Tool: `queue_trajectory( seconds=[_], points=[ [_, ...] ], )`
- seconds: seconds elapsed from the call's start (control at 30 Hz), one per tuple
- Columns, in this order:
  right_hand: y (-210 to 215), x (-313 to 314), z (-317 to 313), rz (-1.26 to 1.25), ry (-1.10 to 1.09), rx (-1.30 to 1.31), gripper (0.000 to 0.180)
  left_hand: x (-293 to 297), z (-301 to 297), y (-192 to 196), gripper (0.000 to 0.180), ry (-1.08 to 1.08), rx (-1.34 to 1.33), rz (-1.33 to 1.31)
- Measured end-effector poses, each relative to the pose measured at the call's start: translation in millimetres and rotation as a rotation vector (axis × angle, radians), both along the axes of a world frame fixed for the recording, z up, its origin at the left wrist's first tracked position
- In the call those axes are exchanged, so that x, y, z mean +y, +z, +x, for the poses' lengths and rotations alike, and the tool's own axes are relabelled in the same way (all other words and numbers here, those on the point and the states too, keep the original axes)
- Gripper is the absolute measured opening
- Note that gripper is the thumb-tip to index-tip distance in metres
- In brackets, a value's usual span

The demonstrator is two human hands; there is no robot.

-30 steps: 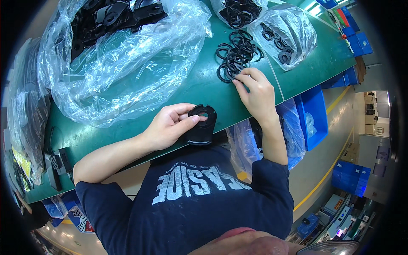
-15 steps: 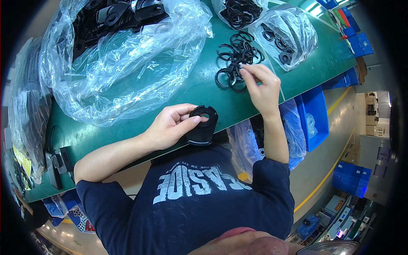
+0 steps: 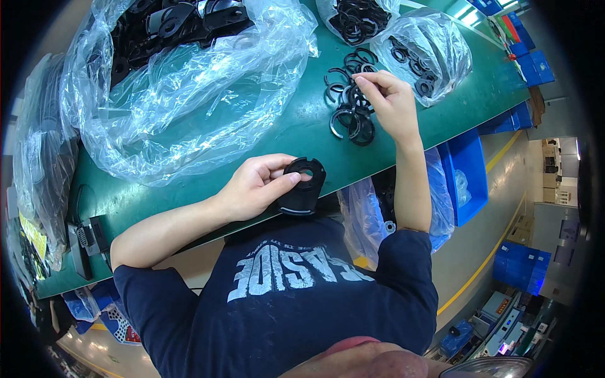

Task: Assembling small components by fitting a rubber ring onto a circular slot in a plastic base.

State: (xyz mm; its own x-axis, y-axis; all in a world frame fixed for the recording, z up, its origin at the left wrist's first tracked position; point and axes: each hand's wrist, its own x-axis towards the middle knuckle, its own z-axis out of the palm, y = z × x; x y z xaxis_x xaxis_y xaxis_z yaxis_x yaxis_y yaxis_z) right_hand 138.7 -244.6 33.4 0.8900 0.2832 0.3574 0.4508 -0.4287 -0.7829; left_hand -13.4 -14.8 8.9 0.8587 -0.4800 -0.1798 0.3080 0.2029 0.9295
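Left hand (image 3: 255, 188) at frame centre gripping black round part (image 3: 302, 184); right hand (image 3: 391, 104), upper right, fingertips pinched on loose black rings (image 3: 350, 104).

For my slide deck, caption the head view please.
Left hand holds black round part; right hand picks among black rings.

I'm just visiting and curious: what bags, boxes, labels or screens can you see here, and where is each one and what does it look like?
Large clear bag: far left of the green table, crumpled, black parts inside.
Small clear bag: far right, black rings inside.
Third clear bag: top edge, full of black rings.
Blue bins: below the table's right edge, boxy.
Blue crates: floor, lower right, stacked.
No readable screen or label can be made out.
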Motion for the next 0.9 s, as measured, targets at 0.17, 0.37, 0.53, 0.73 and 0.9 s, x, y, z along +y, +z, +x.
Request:
queue_trajectory(
  seconds=[0.17,0.37,0.53,0.73,0.9],
  points=[
    [5.0,4.0,5.0,-0.102,0.12,-0.057,0.013,-0.1,-0.3,0.6,0.029,0.015,0.017,-0.02],
    [-4.3,0.7,5.4,0.144,0.076,-0.084,0.012,-0.3,0.5,1.0,0.03,-0.005,0.013,-0.016],
    [5.0,13.8,-37.9,0.023,0.096,-0.183,0.013,2.0,2.1,0.1,0.03,0.047,0.084,-0.048],
    [-23.0,14.8,-75.7,-0.274,0.276,-0.627,0.023,2.4,4.0,7.5,0.029,0.092,0.18,-0.113],
    [-34.6,6.4,-80.8,-0.414,0.312,-0.617,0.027,-1.6,2.3,2.2,0.029,0.103,0.139,-0.079]
  ],
)
